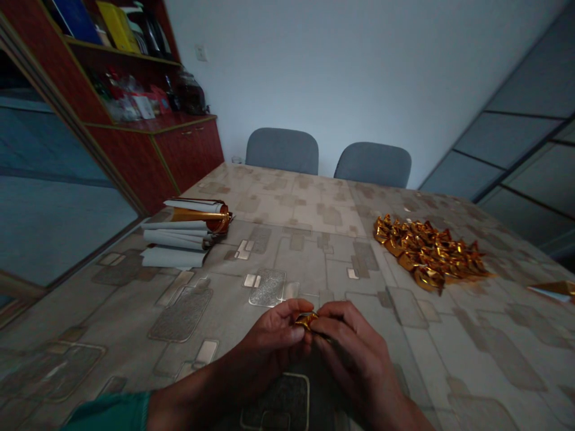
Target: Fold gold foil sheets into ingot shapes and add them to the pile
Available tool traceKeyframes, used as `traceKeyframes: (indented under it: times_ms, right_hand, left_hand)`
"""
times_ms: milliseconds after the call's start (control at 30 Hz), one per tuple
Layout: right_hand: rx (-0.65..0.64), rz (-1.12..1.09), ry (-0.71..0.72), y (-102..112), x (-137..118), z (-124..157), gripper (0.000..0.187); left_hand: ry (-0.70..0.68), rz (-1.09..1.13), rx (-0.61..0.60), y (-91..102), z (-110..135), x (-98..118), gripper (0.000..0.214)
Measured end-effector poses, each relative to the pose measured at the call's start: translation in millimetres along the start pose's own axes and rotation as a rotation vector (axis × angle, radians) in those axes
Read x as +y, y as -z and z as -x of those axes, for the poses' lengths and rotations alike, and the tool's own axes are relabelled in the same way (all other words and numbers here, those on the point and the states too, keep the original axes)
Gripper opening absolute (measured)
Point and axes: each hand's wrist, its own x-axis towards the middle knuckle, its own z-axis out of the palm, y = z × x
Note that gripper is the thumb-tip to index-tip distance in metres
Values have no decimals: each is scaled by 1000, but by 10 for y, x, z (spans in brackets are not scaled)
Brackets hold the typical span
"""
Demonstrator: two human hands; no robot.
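Note:
Between my two hands, above the near part of the table, is a small folded piece of shiny gold foil paper (306, 319). My left hand (278, 335) pinches it from the left side with thumb and fingers. From the right, my right hand (354, 341) grips its other side, with fingertips pressed on the foil. Much of the piece is hidden behind the fingers. Over to the right lies a cluster of many folded gold foil pieces (431, 251). On the left rests a stack of folded gold and white paper sheets (179, 236).
A patterned cover lies over the table (305, 239). Two grey chairs (282, 149) stand at its far side, before a pale wall. One more gold and white paper piece (554, 290) lies at the right edge. A red-brown cabinet (188, 146) stands at the back left.

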Motion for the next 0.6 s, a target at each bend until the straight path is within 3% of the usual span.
traceKeyframes:
  times_ms: [333, 600]
  right_hand:
    - [-21, 41, 19, -15, 17, 33, 37]
    - [3, -24, 9, -15, 48, -4, 40]
  left_hand:
    - [-11, -23, -6, -52, -14, 12, 35]
    - [4, -21, 102, -58, -5, 28, 34]
